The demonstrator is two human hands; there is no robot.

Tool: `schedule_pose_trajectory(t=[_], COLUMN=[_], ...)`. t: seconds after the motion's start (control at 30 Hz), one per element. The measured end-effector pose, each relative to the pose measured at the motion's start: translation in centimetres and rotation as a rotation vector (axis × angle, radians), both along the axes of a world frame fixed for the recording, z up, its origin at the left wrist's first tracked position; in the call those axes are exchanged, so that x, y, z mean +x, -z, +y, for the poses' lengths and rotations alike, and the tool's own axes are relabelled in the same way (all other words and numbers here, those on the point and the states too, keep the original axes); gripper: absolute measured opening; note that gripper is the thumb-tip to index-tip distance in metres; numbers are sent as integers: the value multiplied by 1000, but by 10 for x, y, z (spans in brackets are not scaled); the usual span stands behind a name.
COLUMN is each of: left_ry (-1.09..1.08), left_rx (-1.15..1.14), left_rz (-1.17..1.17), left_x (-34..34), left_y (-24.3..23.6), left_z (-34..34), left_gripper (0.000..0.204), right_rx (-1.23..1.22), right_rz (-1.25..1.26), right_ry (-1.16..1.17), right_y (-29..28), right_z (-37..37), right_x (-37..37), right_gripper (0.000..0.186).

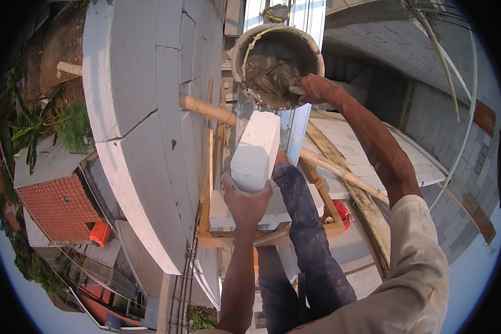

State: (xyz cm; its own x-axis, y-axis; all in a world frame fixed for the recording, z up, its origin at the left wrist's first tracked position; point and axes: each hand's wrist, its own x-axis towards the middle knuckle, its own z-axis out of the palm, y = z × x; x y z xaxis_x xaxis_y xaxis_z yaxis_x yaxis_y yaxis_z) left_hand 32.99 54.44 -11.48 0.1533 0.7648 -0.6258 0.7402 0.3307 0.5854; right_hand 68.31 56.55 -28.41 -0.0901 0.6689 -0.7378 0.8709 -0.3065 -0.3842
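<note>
A white, brick-shaped lightweight concrete block (256, 150) stands out in front of me. My left hand (247, 197) is closed around its near end, thumb and fingers on either side. Beyond it is a round bucket (240, 58) with a worn rim, holding wet grey mortar (270, 75). At the bucket's right rim my right hand (320, 89) is closed on a mortar-coated tool, whose end is at the mortar; its kind is hidden. Another white block (284, 211) lies crosswise below the held one, partly behind my leg.
A pale block wall (142, 111) rises along my left. Bamboo poles (211, 109) and a wooden plank (345, 172) cross around me. A wooden frame (211, 236) surrounds my legs. Far below left are a tiled roof (58, 203) and an orange container (100, 234).
</note>
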Motion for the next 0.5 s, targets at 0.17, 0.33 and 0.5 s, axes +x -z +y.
schedule_pose_trajectory(t=[0.17,0.33,0.5], left_ry=[11,70,79], left_rx=[30,41,56], left_rz=[-33,4,1], left_x=[3,11,22], left_y=[8,12,14], left_z=[6,17,23], left_gripper=[88,84,83], right_rx=[-30,6,-35], right_rz=[130,301,326], right_ry=[110,292,331], right_y=[-6,-35,-88], right_z=[-28,-54,-65], right_x=[27,43,48], right_gripper=[48,49,49])
